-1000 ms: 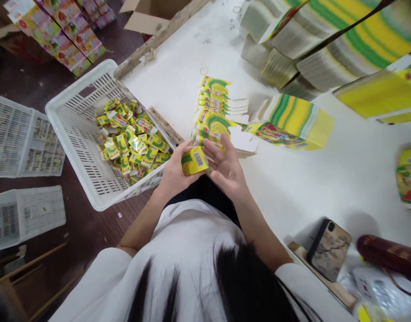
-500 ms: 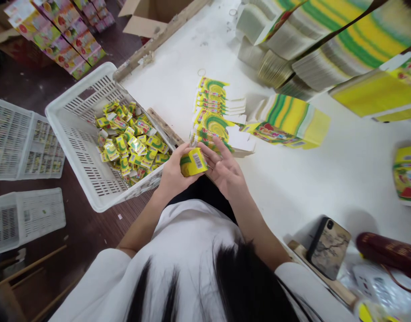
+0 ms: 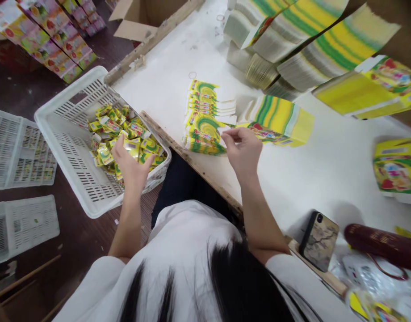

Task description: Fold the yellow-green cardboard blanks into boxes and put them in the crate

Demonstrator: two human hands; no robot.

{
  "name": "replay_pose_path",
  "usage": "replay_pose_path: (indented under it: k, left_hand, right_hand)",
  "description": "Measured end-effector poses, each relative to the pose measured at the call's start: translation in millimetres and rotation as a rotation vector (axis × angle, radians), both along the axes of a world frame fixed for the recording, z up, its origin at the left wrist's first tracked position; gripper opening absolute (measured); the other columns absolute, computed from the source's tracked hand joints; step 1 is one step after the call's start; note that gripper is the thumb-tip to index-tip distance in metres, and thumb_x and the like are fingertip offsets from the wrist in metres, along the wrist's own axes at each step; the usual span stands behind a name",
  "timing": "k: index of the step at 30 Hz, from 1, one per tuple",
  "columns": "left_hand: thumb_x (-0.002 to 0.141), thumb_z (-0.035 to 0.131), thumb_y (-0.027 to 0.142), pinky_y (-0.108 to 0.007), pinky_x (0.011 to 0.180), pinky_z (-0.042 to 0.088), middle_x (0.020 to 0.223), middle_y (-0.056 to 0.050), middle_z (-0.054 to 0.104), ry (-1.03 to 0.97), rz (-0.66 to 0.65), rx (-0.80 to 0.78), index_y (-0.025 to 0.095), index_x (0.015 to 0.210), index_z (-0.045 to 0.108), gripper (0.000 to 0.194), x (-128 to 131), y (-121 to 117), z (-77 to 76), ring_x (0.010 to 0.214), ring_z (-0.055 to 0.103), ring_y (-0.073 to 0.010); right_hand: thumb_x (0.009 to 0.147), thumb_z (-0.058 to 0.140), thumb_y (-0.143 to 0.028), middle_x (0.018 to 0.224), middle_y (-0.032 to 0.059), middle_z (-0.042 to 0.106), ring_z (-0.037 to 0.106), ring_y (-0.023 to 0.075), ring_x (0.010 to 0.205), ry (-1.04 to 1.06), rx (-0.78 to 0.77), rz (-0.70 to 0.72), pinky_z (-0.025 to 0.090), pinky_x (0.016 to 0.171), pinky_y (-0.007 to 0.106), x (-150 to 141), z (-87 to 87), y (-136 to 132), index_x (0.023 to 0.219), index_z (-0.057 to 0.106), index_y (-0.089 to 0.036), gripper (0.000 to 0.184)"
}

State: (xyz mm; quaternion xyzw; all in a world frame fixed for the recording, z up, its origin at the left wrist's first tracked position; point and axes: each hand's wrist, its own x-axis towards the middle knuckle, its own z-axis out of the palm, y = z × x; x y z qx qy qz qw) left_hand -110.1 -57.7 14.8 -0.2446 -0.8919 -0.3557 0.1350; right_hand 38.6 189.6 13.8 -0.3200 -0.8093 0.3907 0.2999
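My left hand (image 3: 131, 167) reaches over the white plastic basket (image 3: 88, 201), thumb and fingers spread apart. Just beyond its fingers, small yellow-green boxes (image 3: 148, 145) lie heaped in the basket; one near the fingertips is blurred. On the white table, my right hand (image 3: 244, 150) pinches the white flap at the right edge of a flat printed carton. That carton belongs to a fanned row of flat yellow-green cartons (image 3: 203, 129) near the table edge. Behind my right hand sits a bundle of more flat cartons (image 3: 279, 118).
Tall stacks of flat cartons (image 3: 312, 49) stand at the table's far side. A phone (image 3: 319, 241) and a dark red flask (image 3: 381, 243) lie at the near right. White crates (image 3: 24, 223) and an open cardboard box (image 3: 135, 31) are on the floor. A wooden edge (image 3: 192, 163) borders the table.
My left hand has moved left from the table edge to the basket and let go of the small yellow box. My right hand has left that box and taken hold of a flat carton's flap.
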Motion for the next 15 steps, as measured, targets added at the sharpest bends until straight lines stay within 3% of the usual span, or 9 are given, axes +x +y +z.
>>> replay_pose_path:
  k: [3, 7, 11, 15]
  left_hand:
    - [0.071, 0.083, 0.040, -0.052, 0.114, 0.037, 0.137, -0.015, 0.052, -0.075, -0.107, -0.001, 0.019, 0.139, 0.044, 0.081, 2.3, 2.5, -1.7, 0.132, 0.047, -0.0331]
    - [0.082, 0.074, 0.036, -0.045, 0.104, 0.048, 0.125, -0.011, 0.063, -0.225, -0.293, 0.027, 0.021, 0.128, 0.055, 0.052, 30.2, 22.2, -8.1, 0.120, 0.060, -0.0260]
    - [0.086, 0.071, 0.033, -0.040, 0.099, 0.053, 0.116, -0.008, 0.069, -0.343, -0.423, 0.093, 0.020, 0.121, 0.060, 0.039, 47.5, 36.3, -9.4, 0.110, 0.066, -0.0216]
    - [0.087, 0.070, 0.032, -0.038, 0.096, 0.056, 0.112, -0.008, 0.072, -0.441, -0.511, 0.154, 0.019, 0.118, 0.061, 0.035, 54.6, 43.1, -7.4, 0.104, 0.070, -0.0198]
  right_hand:
    - [0.085, 0.070, -0.035, 0.092, 0.0096, 0.066, 0.063, 0.0273, 0.089, -0.194, 0.155, -0.002, 0.054, 0.088, 0.048, -12.2, -12.3, 12.4, 0.091, 0.073, -0.020, 0.017]
    - [0.088, 0.066, -0.037, 0.096, 0.0121, 0.062, 0.059, 0.0301, 0.094, -0.267, 0.250, -0.003, 0.052, 0.090, 0.050, -18.4, -22.8, 5.5, 0.092, 0.071, -0.019, 0.020]
    - [0.092, 0.061, -0.036, 0.099, 0.0124, 0.061, 0.056, 0.0309, 0.098, -0.244, 0.252, -0.037, 0.049, 0.093, 0.051, -17.7, -24.8, -5.1, 0.095, 0.067, -0.020, 0.017]
    - [0.091, 0.061, -0.034, 0.099, 0.0114, 0.062, 0.058, 0.0291, 0.097, -0.170, 0.143, -0.055, 0.048, 0.093, 0.049, -17.3, -17.5, -6.1, 0.093, 0.062, -0.021, 0.013]
